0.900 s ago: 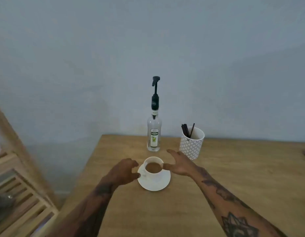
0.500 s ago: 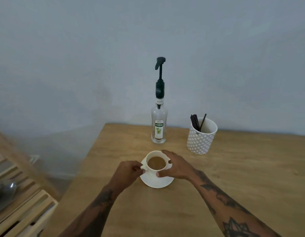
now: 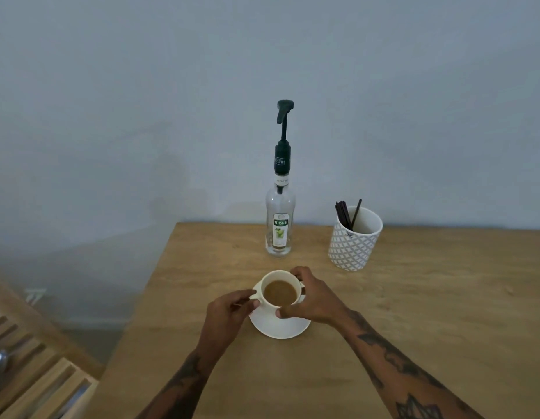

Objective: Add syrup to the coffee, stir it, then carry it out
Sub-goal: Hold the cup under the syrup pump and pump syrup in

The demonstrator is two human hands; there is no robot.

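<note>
The left hand (image 3: pixel 229 316) pinched the handle of the white ceramic cup of milky brown coffee (image 3: pixel 280 290) while the right hand (image 3: pixel 311 297) curled its fingers and thumb round the cup's far side. The cup sat on a round white saucer (image 3: pixel 281 326) near the left edge of the light wooden table (image 3: pixel 414 313). Behind it stood a clear glass syrup bottle with a dark green pump (image 3: pixel 280 219), and to its right a white patterned pot of black stir sticks (image 3: pixel 355 238).

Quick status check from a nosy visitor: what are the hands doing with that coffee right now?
Left hand pinches the cup's handle; right hand grips the coffee cup. Cup sits on its saucer. Syrup bottle stands untouched behind, path unobstructed.
</note>
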